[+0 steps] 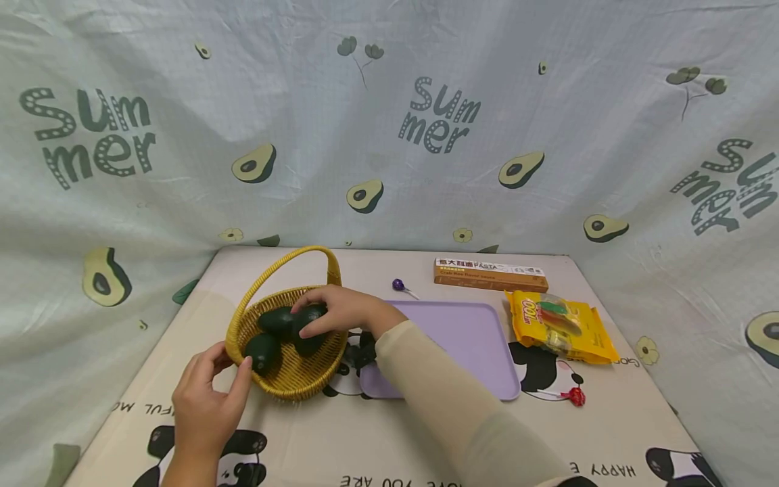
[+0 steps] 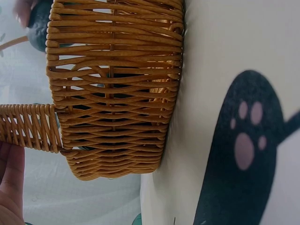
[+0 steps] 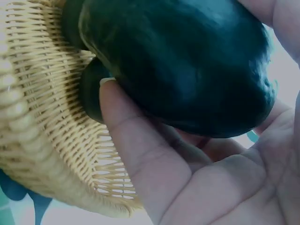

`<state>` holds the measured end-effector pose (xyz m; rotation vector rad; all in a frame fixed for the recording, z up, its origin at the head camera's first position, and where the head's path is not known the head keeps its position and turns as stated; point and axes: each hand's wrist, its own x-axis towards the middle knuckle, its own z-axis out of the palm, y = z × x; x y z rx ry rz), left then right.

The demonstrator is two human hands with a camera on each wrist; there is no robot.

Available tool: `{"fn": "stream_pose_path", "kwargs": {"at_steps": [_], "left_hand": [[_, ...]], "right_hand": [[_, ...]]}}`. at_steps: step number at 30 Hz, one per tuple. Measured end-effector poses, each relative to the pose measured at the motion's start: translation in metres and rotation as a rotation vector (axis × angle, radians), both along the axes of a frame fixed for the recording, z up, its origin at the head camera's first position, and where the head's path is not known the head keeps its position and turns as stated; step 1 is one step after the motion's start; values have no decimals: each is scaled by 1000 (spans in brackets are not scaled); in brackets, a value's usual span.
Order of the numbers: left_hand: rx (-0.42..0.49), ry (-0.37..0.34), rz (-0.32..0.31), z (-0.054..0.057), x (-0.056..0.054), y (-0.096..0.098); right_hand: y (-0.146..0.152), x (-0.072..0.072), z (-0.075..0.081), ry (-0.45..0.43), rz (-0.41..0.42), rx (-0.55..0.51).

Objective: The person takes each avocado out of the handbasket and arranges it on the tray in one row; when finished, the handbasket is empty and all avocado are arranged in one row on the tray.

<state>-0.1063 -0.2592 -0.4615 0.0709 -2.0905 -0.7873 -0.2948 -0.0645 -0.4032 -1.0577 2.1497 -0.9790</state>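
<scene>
My right hand reaches into a yellow woven basket and grips a dark green avocado between thumb and fingers. Two more avocados lie at the basket's left: one farther back, the other nearer the front rim. At the near left side, my left hand holds the basket where its arched handle meets the rim, thumb over the edge. The left wrist view shows the woven wall from outside, standing on the tabletop, with left fingers at the handle.
A lilac tray lies right of the basket, partly under my right forearm. Behind it are a purple lollipop and a pasta box. Farther right sit a yellow snack packet and a red lollipop. A printed curtain surrounds the table.
</scene>
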Motion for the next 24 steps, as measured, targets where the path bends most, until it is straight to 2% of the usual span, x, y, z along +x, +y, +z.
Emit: {"fn": "stream_pose_path", "kwargs": {"at_steps": [8,14,18,24], "left_hand": [[-11,-20,3,-2,0,-3],[-15,32,-14,-2,-1,-3],[-10,29,-17,-1,-1,-2],[-12,26,-19,-3,-1,-4]], "right_hand": [[18,2,7,-75,-41,-73],[37,6,11,-90,-49,-137],[48,7,11,-99,-38,-121],[60,7,11,-55,-62,-86]]}}
